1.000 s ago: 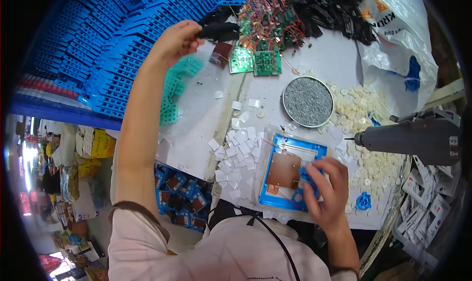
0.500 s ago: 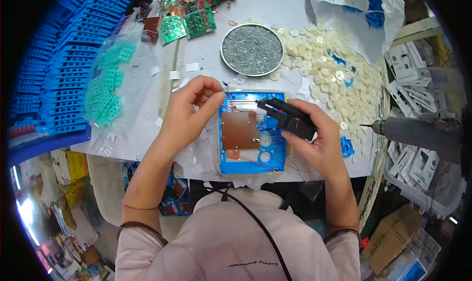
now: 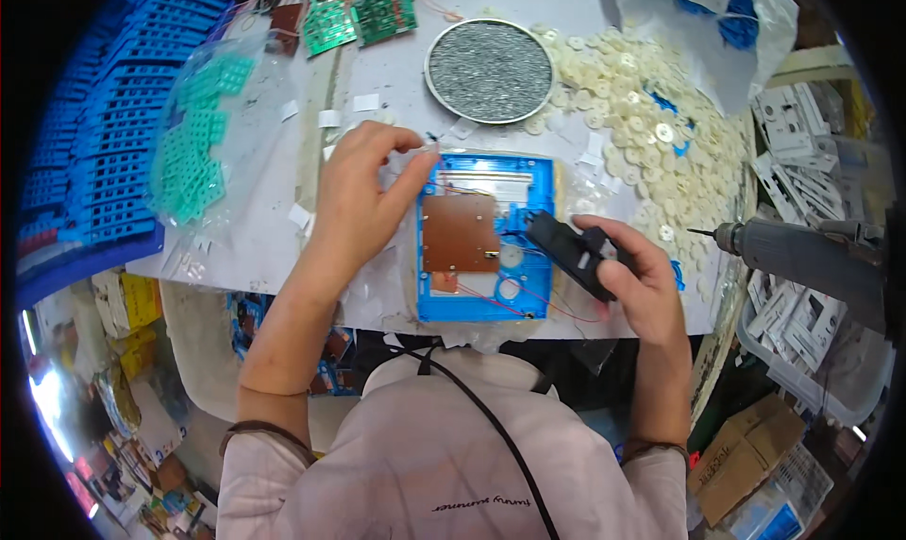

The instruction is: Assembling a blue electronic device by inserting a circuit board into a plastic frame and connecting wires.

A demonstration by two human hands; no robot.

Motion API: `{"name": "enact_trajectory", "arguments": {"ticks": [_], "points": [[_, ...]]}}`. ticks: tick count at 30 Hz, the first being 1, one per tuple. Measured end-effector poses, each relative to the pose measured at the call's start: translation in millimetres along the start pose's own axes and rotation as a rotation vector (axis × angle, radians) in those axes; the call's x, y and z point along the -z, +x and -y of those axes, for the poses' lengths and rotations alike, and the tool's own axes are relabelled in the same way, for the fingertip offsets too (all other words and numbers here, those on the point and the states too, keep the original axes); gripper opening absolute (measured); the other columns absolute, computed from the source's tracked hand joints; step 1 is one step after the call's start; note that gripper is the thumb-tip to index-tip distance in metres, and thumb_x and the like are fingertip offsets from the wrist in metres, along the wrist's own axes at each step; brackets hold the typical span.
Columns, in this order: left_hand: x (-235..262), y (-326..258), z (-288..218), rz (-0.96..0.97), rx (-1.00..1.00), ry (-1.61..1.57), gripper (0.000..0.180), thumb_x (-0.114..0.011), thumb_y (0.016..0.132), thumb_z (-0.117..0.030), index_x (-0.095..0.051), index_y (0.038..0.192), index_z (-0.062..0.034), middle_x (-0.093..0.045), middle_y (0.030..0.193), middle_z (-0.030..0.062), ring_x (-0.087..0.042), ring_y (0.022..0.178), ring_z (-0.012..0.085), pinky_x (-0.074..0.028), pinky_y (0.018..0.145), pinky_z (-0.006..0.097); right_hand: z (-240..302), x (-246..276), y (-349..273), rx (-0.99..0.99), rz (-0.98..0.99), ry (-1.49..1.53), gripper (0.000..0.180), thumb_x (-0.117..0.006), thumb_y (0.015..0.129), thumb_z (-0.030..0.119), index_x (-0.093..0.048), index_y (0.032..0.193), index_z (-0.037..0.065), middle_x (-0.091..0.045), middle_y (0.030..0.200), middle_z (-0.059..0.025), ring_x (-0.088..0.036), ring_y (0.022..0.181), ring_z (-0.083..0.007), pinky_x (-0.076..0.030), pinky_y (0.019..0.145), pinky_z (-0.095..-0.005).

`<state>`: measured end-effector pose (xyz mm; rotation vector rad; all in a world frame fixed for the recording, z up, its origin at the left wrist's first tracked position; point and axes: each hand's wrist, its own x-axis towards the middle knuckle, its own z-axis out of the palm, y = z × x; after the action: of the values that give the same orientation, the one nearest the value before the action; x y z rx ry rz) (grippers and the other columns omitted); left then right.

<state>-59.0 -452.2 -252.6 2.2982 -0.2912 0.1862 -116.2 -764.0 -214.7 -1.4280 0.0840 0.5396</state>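
A shallow blue plastic case (image 3: 542,177) lies face-up before me, with a brown circuit board (image 3: 459,233) and thin red and dark wires inside. At its upper left corner my left hand (image 3: 363,186) is closed in a pinch on what looks like a thin wire, its small dark end showing by the fingertips. My right hand (image 3: 644,280) grips a black plastic block (image 3: 571,247), tilted over the case's right edge. The block's kind does not show. A red wire runs from the case toward the right hand.
Beyond the case stands a round tray of small metal screws (image 3: 489,73). Cream plastic discs (image 3: 632,125) are heaped at right, near an electric screwdriver (image 3: 783,247). Left lie a bag of green plastic parts (image 3: 193,162) and stacked blue parts (image 3: 113,153); green circuit boards (image 3: 382,16) are at the back.
The black block has moved right and toward me in my right hand and turned, uncovering more of the case. My left hand stays pinched near the case's upper left corner. The view has shifted slightly.
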Motion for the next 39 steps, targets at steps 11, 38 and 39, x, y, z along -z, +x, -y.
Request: {"name": "enact_trajectory", "arguments": {"ticks": [11, 38, 39], "points": [[-25.6, 7.6, 4.5, -0.007, -0.121, -0.167, 0.014, -0.075, 0.081, -0.012, -0.071, 0.091, -0.0041, -0.070, 0.095, 0.0081, -0.063, 0.093, 0.0257, -0.047, 0.085, 0.037, 22.6, -30.6, 39.9, -0.212, 0.244, -0.197, 0.031, -0.064, 0.099, 0.019, -0.062, 0.121, -0.002, -0.065, 0.078, -0.0026, -0.054, 0.052, -0.0038, -0.041, 0.045, -0.0204], [-20.3, -7.5, -6.2, -0.062, -0.209, -0.063, 0.008, -0.069, 0.088, -0.014, -0.070, 0.096, -0.0118, -0.067, 0.084, -0.0005, -0.061, 0.091, 0.0200, -0.031, 0.097, 0.046, 1.9, -70.9, 90.0, 0.857, -0.180, -1.062, 0.017, -0.077, 0.077, 0.009, -0.071, 0.093, 0.007, -0.068, 0.086, -0.0048, -0.060, 0.083, -0.0260, -0.045, 0.078, -0.0399], [-19.3, -7.0, -7.0, -0.056, -0.223, -0.037, 0.009, -0.069, 0.087, -0.014, -0.070, 0.096, -0.0122, -0.066, 0.084, -0.0009, -0.061, 0.090, 0.0196, -0.031, 0.097, 0.047, 1.4, -71.3, 88.4, 0.867, -0.188, -1.092, 0.018, -0.077, 0.077, 0.009, -0.071, 0.094, 0.007, -0.067, 0.086, -0.0048, -0.060, 0.084, -0.0261, -0.045, 0.079, -0.0402]]}}
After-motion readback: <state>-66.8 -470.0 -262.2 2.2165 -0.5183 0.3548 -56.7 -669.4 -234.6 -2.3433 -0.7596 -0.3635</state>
